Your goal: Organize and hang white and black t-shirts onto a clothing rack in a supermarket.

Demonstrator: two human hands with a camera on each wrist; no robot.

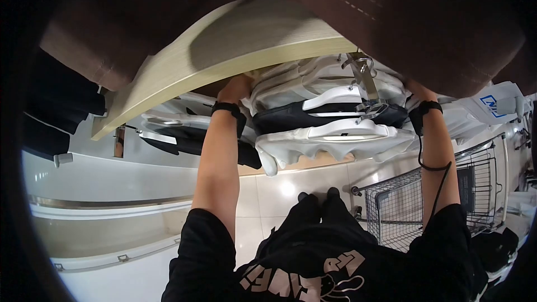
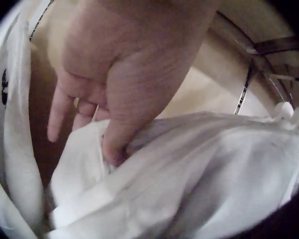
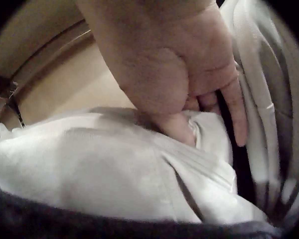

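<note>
My left hand (image 1: pixel 238 86) reaches in under the shelf, at the left side of a row of hanging clothes. In the left wrist view its thumb and fingers pinch the shoulder of a white garment (image 2: pixel 189 174). At the row's other side, my right hand (image 1: pixel 418 90) pinches the opposite shoulder of a white garment (image 3: pixel 89 159), with one finger stretched past the cloth. Nearer to me hang a black garment (image 1: pixel 279 122) and another white garment (image 1: pixel 302 146), both on white hangers (image 1: pixel 347 127) with metal hooks.
A pale wooden shelf (image 1: pixel 268 50) curves above the clothes, with brown fabric (image 1: pixel 391 28) over it. More white and dark garments (image 1: pixel 196 144) hang to the left. A wire shopping cart (image 1: pixel 397 207) stands at right, and white shelving (image 1: pixel 112 212) at lower left.
</note>
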